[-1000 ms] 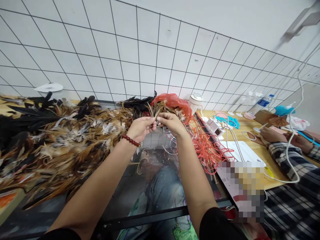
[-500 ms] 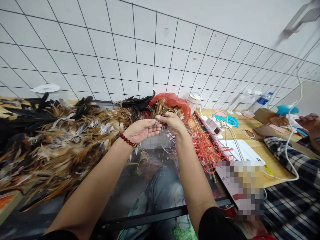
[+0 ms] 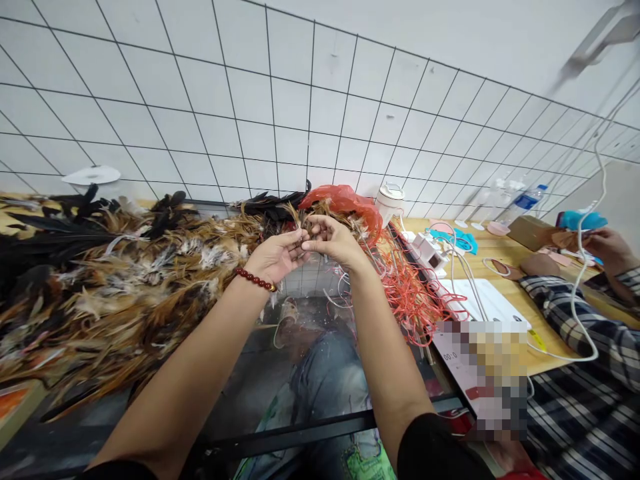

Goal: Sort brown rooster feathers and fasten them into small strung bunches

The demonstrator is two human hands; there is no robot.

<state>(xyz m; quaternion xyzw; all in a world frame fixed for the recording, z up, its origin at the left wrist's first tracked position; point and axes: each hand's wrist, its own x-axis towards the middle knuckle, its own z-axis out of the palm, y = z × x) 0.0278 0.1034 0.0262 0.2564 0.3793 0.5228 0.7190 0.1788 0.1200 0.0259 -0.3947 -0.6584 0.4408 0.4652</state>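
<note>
My left hand (image 3: 281, 257), with a dark red bead bracelet (image 3: 255, 279) at the wrist, pinches a small brown feather (image 3: 296, 215) that sticks up above its thumb and forefinger. Close against those fingertips is my right hand (image 3: 336, 244), its fingers curled in and its thumb reaching to the left; what lies inside its grip is too small to make out. Both hands are over a dark glossy table top (image 3: 240, 373). To their left spreads a large heap of brown, white and black feathers (image 3: 150, 287). Behind them, more feathers lie by a red plastic bag (image 3: 345, 197).
A tangle of red cords (image 3: 415, 293) lies right of my hands, near a lidded white cup (image 3: 389, 200) and a white plug adapter (image 3: 430, 252) with cables. A black wire grid (image 3: 310, 83) stands behind. At right, a co-worker's hand (image 3: 613, 250) holds blue and brown pieces.
My fingers have shifted slightly left, and the right hand's fingers have lifted and loosened their pinch. A brown feather now stands above my left fingertips. The co-worker's hands have moved too.
</note>
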